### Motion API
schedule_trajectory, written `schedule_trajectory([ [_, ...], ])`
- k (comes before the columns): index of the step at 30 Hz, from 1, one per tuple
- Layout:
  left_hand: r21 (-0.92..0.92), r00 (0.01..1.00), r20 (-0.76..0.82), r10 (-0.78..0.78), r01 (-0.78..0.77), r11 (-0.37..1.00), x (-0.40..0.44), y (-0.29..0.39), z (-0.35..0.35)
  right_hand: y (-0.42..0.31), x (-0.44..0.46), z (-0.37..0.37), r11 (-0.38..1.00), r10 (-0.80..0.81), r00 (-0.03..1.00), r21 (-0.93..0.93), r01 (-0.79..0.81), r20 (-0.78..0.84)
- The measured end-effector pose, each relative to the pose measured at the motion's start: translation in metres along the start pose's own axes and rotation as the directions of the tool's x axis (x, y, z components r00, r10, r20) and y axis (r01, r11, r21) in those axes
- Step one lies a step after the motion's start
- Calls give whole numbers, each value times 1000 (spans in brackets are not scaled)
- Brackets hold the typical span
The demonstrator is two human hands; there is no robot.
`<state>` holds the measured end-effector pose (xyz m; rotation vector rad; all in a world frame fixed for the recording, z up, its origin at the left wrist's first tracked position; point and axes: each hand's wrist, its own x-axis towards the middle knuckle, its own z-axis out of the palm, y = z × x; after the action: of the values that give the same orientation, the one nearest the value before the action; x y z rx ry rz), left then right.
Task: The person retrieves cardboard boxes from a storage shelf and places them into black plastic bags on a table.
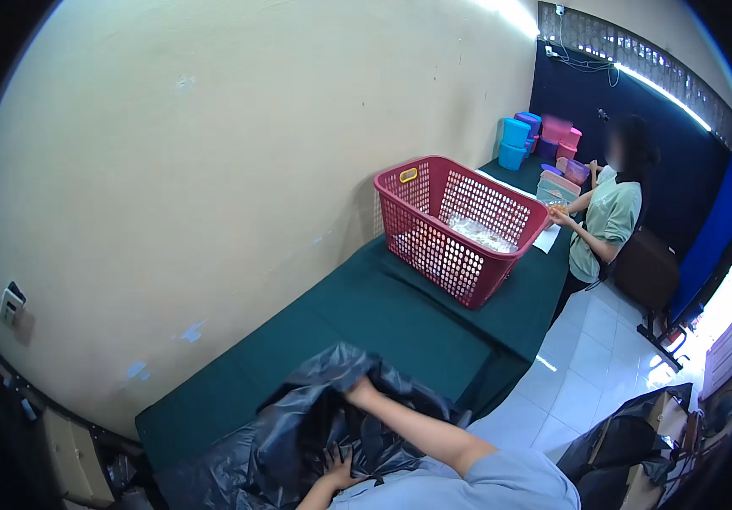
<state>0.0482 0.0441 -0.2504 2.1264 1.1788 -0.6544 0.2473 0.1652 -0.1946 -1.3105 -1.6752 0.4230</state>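
A large black plastic bag [285,425] lies crumpled at the near end of the cloth-covered table, its mouth pulled up. My right hand [361,392] is closed on the upper edge of the bag, its fingertips partly hidden by the plastic. Lower down, my left hand [339,467] rests with spread fingers against the plastic and grips nothing. Farther along stands a dark red slatted laundry basket [446,263], apart from both hands. Clear plastic packaging [480,234] lies inside it.
Dark green cloth [332,314] covers the table along the wall. A co-worker [612,212] in a pale green top holds a small packet beyond the basket. Blue and pink containers [514,132] are stacked at the far end. Black bags and cardboard [629,433] stand on the floor at right.
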Motion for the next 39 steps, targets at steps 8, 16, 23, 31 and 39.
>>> schedule_trajectory([
  [8,-609,921,-220,321,-387,692,-1,18,-44,40,25,-16,940,178,967,-322,-111,185],
  [16,-532,743,-637,-204,-233,814,-51,-123,-146,-37,-99,-31,603,736,524,-768,-218,429],
  [23,-145,973,1,-232,230,962,-29,-176,-81,-60,-136,-47,642,728,549,-690,-336,410],
  [31,240,998,0,60,-59,969,-99,-13,-108,-98,-148,-38,739,575,804,-519,-431,150],
  [39,129,976,-99,193,-179,975,-58,-43,-54,-147,-141,-67,876,483,787,-220,-429,385],
])
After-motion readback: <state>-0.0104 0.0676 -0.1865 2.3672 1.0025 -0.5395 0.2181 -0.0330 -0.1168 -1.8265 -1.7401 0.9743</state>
